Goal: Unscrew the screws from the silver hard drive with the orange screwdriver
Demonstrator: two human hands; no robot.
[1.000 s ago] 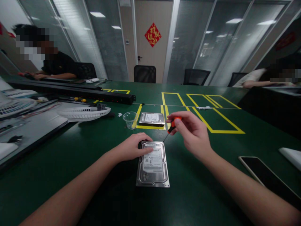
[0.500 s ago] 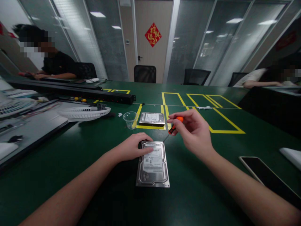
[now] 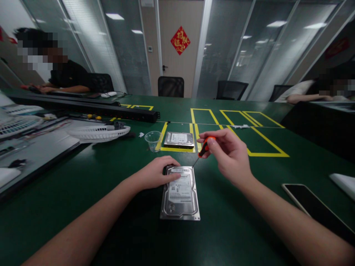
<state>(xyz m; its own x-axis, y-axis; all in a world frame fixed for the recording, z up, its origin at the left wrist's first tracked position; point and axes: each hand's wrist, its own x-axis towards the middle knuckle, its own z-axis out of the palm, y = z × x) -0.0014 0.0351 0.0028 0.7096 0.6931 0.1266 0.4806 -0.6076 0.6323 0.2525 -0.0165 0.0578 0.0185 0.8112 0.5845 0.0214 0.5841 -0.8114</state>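
Right hand [image 3: 233, 159] is gripping an orange-and-black screwdriver [image 3: 204, 148], its tip meeting a hard drive [image 3: 181, 208] at lower centre of the frame; left hand [image 3: 159, 173] is clasping the drive's far-left corner — apparently bracing it, the tip needing steady seating.

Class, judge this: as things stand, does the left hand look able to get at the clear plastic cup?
Probably yes: the clear plastic cup stands just beyond the left hand, and nothing visible blocks the way, though that hand rests on the near hard drive.
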